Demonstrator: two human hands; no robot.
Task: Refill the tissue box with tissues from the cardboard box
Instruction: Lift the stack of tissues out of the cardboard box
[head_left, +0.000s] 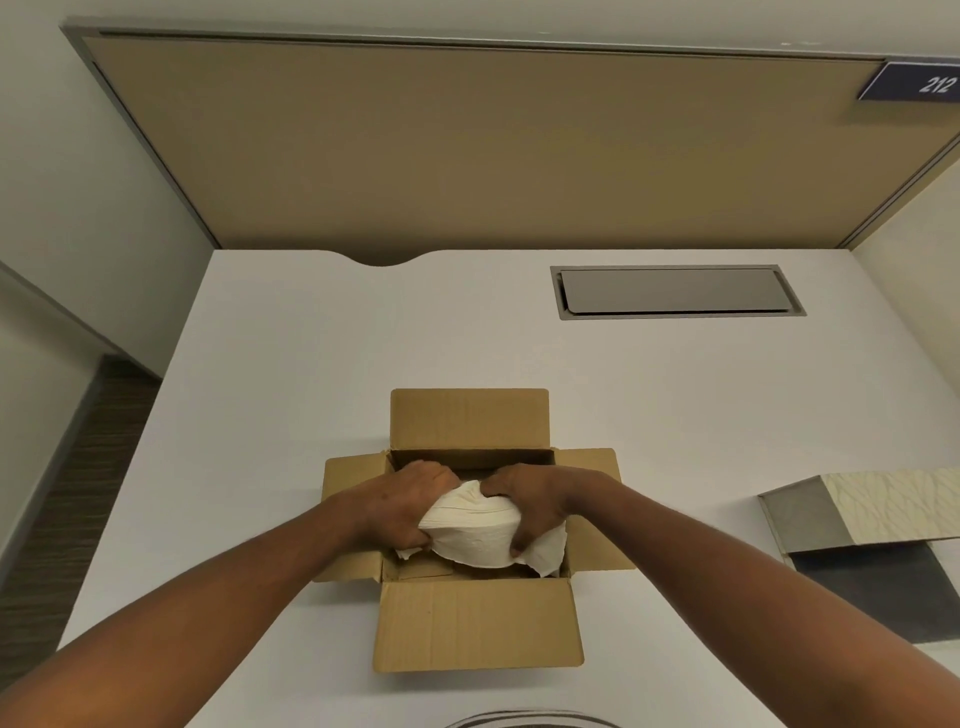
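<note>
An open brown cardboard box (478, 623) sits on the white desk in front of me, all its flaps folded outward. Over its opening I hold a thick white stack of tissues (478, 530), squeezed and bowed upward. My left hand (405, 501) grips the stack's left end and my right hand (530, 499) grips its right end. A loose tissue edge hangs down into the box at the right. The tissue box (872, 514), with a cream patterned top and metallic grey sides, lies at the desk's right edge, partly cut off by the frame.
The white desk (291, 395) has a grey cable flap (675, 291) set in at the back right. A tan partition panel (467, 145) stands behind the desk, with a sign reading 212 (930, 83). The floor drops off at the left.
</note>
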